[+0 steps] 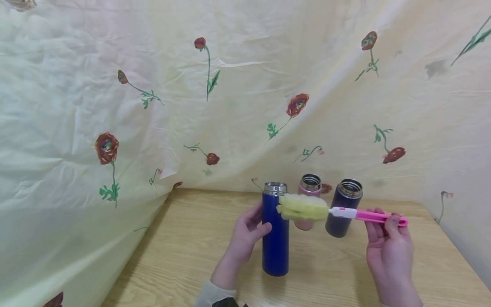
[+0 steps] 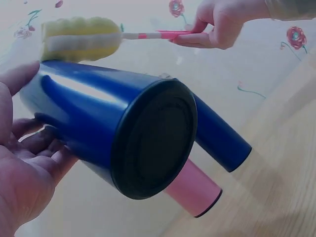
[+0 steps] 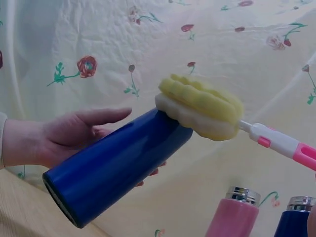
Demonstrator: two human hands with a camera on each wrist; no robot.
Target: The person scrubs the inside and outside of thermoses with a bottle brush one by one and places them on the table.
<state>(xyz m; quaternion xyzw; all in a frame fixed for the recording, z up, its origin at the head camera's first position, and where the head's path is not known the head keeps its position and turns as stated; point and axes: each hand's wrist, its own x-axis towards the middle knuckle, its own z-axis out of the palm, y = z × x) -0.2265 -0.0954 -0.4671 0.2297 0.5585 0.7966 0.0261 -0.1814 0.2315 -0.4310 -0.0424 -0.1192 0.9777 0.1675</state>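
1. Head view: the left hand (image 1: pixel 245 234) grips a blue flask (image 1: pixel 275 232) that stands upright on the table (image 1: pixel 184 251), thumb in front of the flask's side and fingers going behind it.
2. The flask's steel mouth is uncapped and sits near the middle of the table, in front of two other flasks.
3. The right hand (image 1: pixel 387 247) pinches the pink handle of a brush (image 1: pixel 345 213), thumb on top and fingers curled beneath.
4. The brush lies roughly level, its yellow sponge (image 1: pixel 303 207) pointing left and meeting the blue flask just below the rim.
5. Left wrist view: the blue flask (image 2: pixel 118 133) fills the frame bottom-first, the left hand (image 2: pixel 24 168) cupping its side; the sponge (image 2: pixel 81 39) sits at its far end, and the right hand (image 2: pixel 217 24) holds the handle beyond.
6. Right wrist view: the sponge (image 3: pixel 200 106) presses against the top of the blue flask (image 3: pixel 118 165), with the left hand (image 3: pixel 64 136) wrapped behind it.
7. A pink flask (image 1: pixel 308 200) and a dark flask (image 1: pixel 343 209) stand open-mouthed just behind, close together, against a flowered cloth (image 1: pixel 115 106).
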